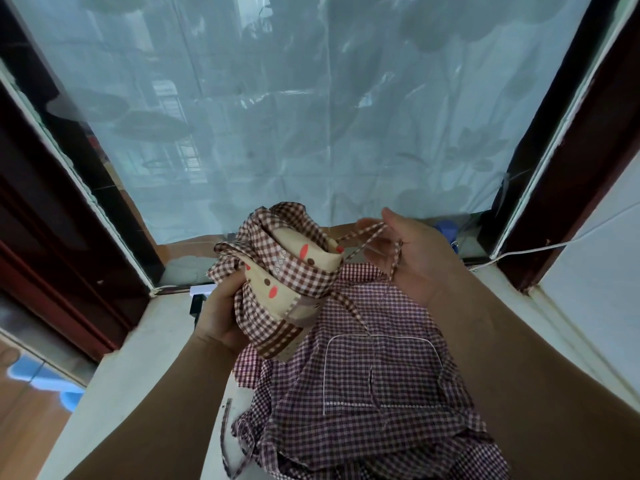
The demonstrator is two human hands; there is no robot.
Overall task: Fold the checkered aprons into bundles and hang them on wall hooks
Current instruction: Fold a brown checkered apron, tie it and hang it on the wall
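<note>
A brown-and-white checkered apron with a beige cartoon panel is rolled into a bundle, held above the sill. My left hand grips the bundle from below and the left. My right hand is to the right of it, palm up, with the bundle's thin checkered strap looped over its fingers and thumb. A second apron, purple-and-white checkered with a white-trimmed pocket, lies spread loosely on the sill under both hands. No wall hook is in view.
The pale stone sill runs toward a window covered by a bluish translucent sheet. Dark red-brown frames flank it. A white cable runs along the right wall. A small blue object sits behind my right hand.
</note>
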